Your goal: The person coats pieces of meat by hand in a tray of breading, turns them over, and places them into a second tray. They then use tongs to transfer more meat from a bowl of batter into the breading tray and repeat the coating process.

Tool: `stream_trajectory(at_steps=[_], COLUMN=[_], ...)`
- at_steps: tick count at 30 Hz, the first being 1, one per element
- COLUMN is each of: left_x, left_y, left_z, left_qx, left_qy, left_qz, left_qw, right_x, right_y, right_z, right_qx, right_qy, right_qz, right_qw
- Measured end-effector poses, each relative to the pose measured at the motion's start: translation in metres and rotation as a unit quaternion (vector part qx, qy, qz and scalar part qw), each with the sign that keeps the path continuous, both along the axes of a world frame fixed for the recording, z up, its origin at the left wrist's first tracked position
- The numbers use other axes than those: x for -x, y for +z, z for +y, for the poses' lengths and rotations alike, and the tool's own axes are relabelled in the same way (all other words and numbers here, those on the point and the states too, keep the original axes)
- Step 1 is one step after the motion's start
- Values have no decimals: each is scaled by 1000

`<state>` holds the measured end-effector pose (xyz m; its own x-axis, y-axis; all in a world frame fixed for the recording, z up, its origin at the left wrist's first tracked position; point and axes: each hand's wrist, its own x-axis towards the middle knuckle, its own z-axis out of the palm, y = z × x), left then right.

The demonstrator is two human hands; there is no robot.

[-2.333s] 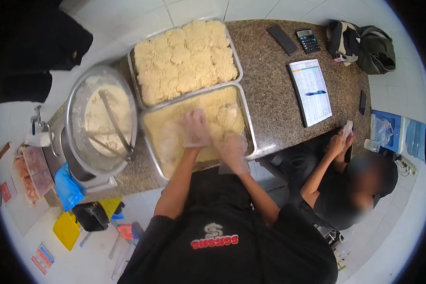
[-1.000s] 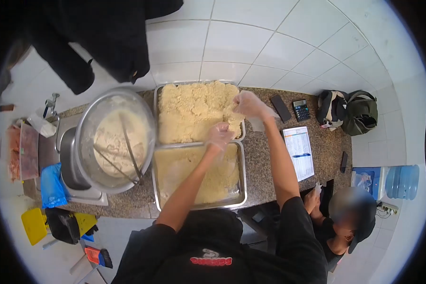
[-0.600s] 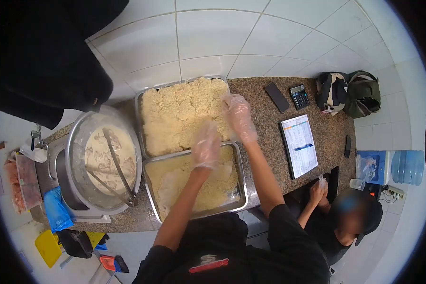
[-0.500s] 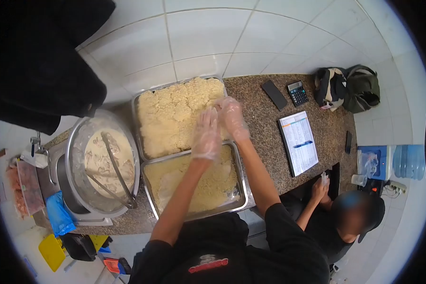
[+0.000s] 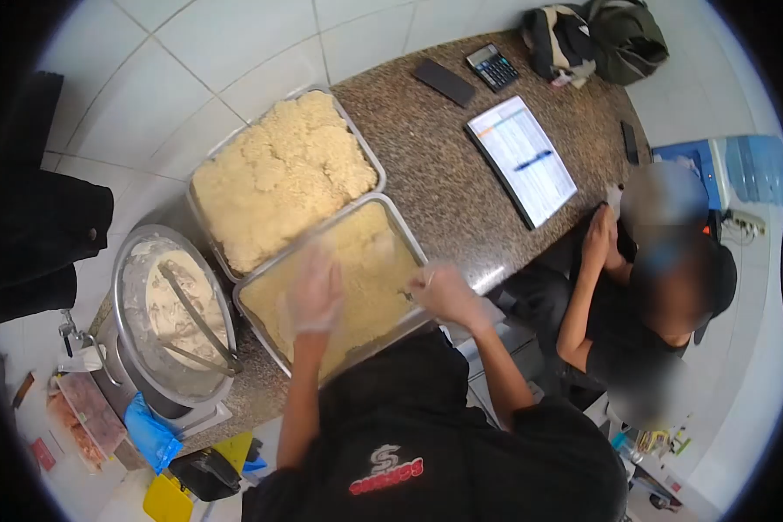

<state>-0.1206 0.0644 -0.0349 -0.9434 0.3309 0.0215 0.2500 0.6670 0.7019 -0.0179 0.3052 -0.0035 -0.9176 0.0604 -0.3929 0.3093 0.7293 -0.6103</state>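
Observation:
Both of my hands wear clear plastic gloves. My left hand (image 5: 315,287), blurred by motion, is over the left part of the nearer metal tray (image 5: 393,207), which holds a flatter layer of pale crumbs. At that tray's right edge is my right hand (image 5: 446,294), its fingers curled; whether they grip the rim or something else is not clear. The farther tray (image 5: 376,165) is heaped with coarse yellowish crumbs (image 5: 291,165). Left of the trays, a big metal bowl (image 5: 122,287) contains creamy batter with pieces in it and metal tongs (image 5: 196,309).
A clipboard with papers (image 5: 522,161), a phone (image 5: 445,83) and a calculator (image 5: 492,68) lie on the granite counter (image 5: 409,148). Bags (image 5: 626,39) stand at its far end. A person in black (image 5: 661,304) sits at the right. A blue bag (image 5: 150,431) hangs lower left.
My hands have come back from the farther tray's heap and moved apart, the left over the nearer tray, the right to its edge. The whole view has turned and shifted.

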Motion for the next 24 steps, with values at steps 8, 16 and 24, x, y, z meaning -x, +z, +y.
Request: stream_trajectory(at_steps=[8, 16, 24], left_x=[-102, -105, -73], left_y=[-17, -77, -33], left_z=[-53, -5, -2], left_qx=[172, 120, -118], left_qy=[-95, -129, 24], left_qz=[-64, -47, -35], left_qw=[978, 983, 992], right_x=[-53, -49, -30], right_y=[-87, -108, -32], right_z=[-91, -104, -87], right_qx=[-127, -177, -132], right_qy=[-51, -18, -140], right_qz=[135, 120, 230], right_qw=[981, 977, 954])
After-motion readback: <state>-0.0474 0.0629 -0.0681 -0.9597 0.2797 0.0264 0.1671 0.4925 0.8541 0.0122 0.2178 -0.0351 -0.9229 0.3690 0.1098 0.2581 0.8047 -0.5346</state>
